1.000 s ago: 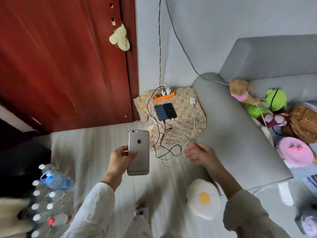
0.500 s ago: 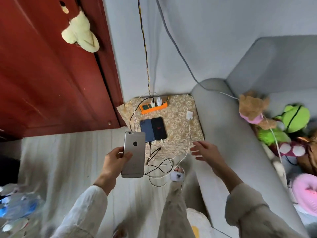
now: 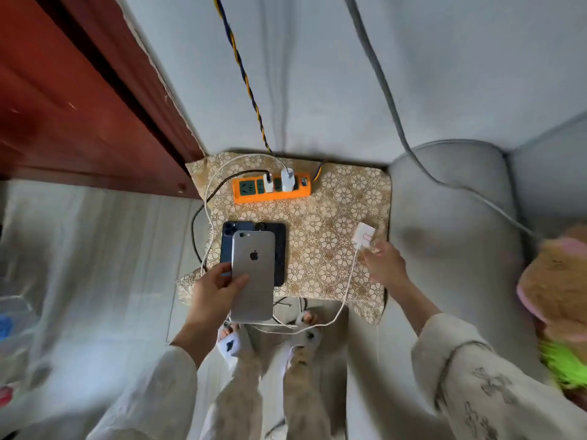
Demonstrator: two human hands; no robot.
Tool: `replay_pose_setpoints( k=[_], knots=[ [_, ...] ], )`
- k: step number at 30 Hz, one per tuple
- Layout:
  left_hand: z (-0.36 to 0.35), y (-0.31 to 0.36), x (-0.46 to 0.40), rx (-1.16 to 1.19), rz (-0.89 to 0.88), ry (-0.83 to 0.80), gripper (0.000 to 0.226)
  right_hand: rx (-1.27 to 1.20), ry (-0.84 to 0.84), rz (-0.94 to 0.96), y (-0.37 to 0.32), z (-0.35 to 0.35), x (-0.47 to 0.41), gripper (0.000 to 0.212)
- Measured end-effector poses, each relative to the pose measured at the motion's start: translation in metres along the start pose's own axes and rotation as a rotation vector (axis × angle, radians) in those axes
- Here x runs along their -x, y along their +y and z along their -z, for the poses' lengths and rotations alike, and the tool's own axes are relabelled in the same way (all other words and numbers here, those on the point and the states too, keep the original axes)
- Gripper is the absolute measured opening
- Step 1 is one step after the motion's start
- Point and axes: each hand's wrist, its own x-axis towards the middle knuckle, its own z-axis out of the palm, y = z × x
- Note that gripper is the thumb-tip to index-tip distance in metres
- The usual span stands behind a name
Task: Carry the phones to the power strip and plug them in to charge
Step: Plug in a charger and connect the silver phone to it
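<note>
My left hand (image 3: 212, 292) grips a grey phone (image 3: 253, 276) with its back up, above two dark phones. Those two, a blue phone (image 3: 228, 241) and a black phone (image 3: 280, 249), lie side by side on a patterned cushion (image 3: 333, 217). An orange power strip (image 3: 271, 187) sits at the cushion's far edge with two white plugs in it. My right hand (image 3: 386, 265) reaches to a loose white charger (image 3: 363, 236) on the cushion's right side, its fingertips at the charger's near edge. A white cable runs from that charger down to the floor.
A grey sofa arm (image 3: 451, 236) borders the cushion on the right, with plush toys (image 3: 556, 281) beyond it. A red wooden door (image 3: 63, 106) stands at the left. Tangled cables (image 3: 286, 312) lie by my slippered feet. A braided cord (image 3: 244, 77) hangs down the wall.
I have stepped up to the cushion. My left hand carried the grey phone over the two dark phones, and my right hand moved forward to the white charger.
</note>
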Motion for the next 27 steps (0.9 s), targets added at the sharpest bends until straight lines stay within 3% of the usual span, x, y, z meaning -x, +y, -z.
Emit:
replay_pose_setpoints(
  k=[8,15,18,23,27],
  knots=[
    [-0.012,-0.032,-0.066,-0.016,0.055,0.043,0.018,0.083,0.237,0.017,0.012,-0.056,-0.081,0.067],
    [0.004,-0.033,-0.079,-0.041,0.078,0.032,0.024,0.112,0.35,-0.009,0.011,-0.068,-0.089,0.061],
    [0.01,-0.034,-0.084,-0.024,0.082,0.042,0.023,0.102,0.283,0.122,0.003,-0.076,-0.087,0.053],
    [0.013,-0.043,-0.088,-0.012,0.114,0.022,0.022,0.182,0.026,0.355,-0.013,-0.108,-0.065,0.068],
    [0.003,-0.05,-0.101,-0.045,0.129,0.023,0.022,0.112,-0.029,0.371,-0.034,-0.126,-0.056,0.067]
  ],
)
